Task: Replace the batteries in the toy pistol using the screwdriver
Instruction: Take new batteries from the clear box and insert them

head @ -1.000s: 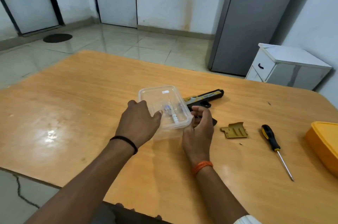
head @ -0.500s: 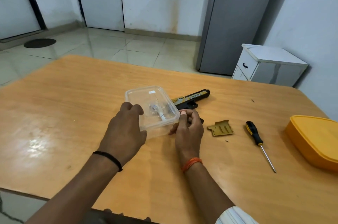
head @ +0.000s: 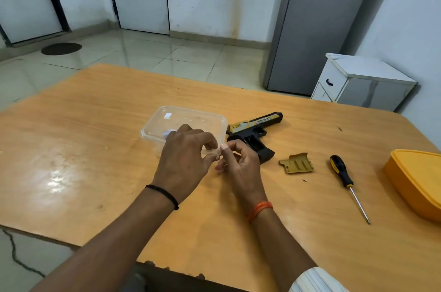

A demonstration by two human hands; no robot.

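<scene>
A black and gold toy pistol (head: 253,128) lies on its side on the wooden table (head: 95,148), its grip compartment uncovered. The gold battery cover (head: 297,163) lies to its right, with a tiny screw (head: 304,180) beside it. Further right is the black and yellow screwdriver (head: 341,172). A clear plastic container (head: 191,117) sits left of the pistol, with something white inside, mostly hidden. My left hand (head: 186,158) curls over the container's near edge. My right hand (head: 238,163) pinches its near right corner with thumb and fingers.
A yellow lidded box (head: 417,182) stands at the table's right edge. Beyond the table are a white drawer cabinet (head: 358,81), a grey fridge (head: 310,29) and a tiled floor. The table's near edge lies just below my forearms.
My left hand has moved from the container's left side across to its near right corner, meeting my right hand there. The container has shifted slightly; pistol, cover and screwdriver stay put.
</scene>
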